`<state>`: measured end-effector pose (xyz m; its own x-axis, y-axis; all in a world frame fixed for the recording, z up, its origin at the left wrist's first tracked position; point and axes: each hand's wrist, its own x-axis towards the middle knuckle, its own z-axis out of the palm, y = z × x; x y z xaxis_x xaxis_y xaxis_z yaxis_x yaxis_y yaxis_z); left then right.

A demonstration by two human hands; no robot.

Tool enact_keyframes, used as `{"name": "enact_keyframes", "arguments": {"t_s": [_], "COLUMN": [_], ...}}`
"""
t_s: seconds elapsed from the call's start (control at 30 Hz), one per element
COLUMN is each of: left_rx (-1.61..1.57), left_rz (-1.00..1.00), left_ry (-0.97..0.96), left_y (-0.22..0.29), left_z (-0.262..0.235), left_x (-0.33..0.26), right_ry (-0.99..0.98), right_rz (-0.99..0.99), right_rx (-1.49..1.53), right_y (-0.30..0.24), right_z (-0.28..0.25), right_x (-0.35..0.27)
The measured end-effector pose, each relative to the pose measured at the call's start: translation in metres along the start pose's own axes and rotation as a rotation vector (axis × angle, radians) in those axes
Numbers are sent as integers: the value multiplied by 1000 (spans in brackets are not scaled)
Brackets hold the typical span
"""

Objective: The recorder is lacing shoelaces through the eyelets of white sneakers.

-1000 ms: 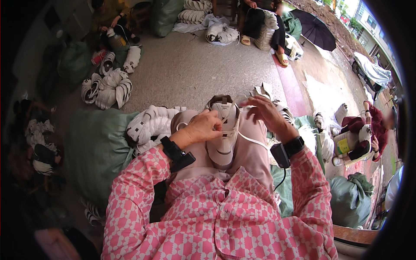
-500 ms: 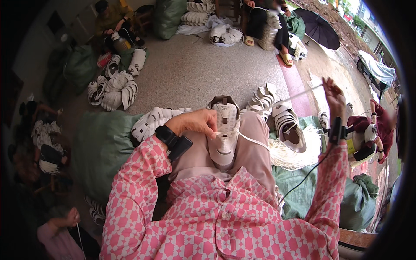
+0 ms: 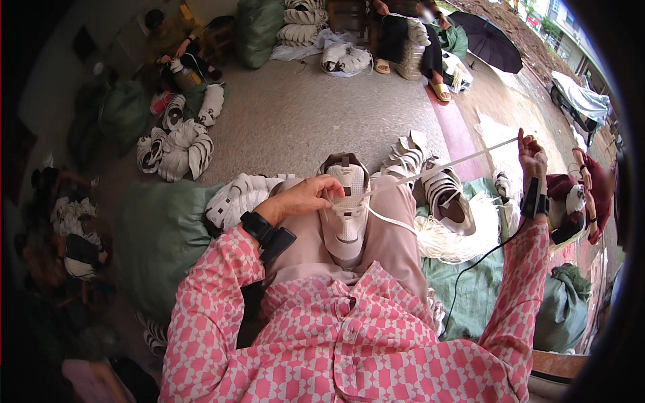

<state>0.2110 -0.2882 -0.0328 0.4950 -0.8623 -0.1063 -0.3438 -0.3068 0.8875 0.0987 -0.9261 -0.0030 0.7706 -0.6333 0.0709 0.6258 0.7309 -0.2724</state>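
pink shirt with white diamond print, buttons down the front, black band on each wrist, dusty-pink trousers

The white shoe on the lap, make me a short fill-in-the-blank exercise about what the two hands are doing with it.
1. The white shoe rests on the person's ____.
2. The left hand presses on the shoe's ____ side.
3. The right hand pulls a white ____ taut, away from the shoe.
4. The sleeves are pink and ____.

Missing words: lap; left; lace; white
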Motion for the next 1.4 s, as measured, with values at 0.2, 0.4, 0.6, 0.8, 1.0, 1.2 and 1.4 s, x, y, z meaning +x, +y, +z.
{"name": "enact_keyframes", "arguments": {"t_s": [0.2, 0.4, 0.6, 0.8, 1.0, 1.2, 1.4], "left_rx": [588, 876, 562, -721, -1382, -1322, -917], "left_rz": [442, 490, 326, 140, 197, -23, -366], "left_ry": [191, 220, -236, 373, 986, 1081, 980], "left_y": [11, 25, 45, 74, -44, -77, -63], "left_z": [28, 82, 84, -5, -58, -50, -62], "left_x": [-7, 15, -9, -88, -171, -191, -192], "right_ry": [0, 27, 135, 244, 329, 279, 222], "right_rz": [115, -14, 33, 39, 95, 80, -30], "right_rx": [-179, -386, -424, -325, -279, -304, -347], "right_y": [68, 80, 64, 62, 124, 131, 107], "right_z": [48, 64, 9, -60, -95, -77, 31], "right_x": [-32, -78, -78, -71, -57, -59, -75]}}
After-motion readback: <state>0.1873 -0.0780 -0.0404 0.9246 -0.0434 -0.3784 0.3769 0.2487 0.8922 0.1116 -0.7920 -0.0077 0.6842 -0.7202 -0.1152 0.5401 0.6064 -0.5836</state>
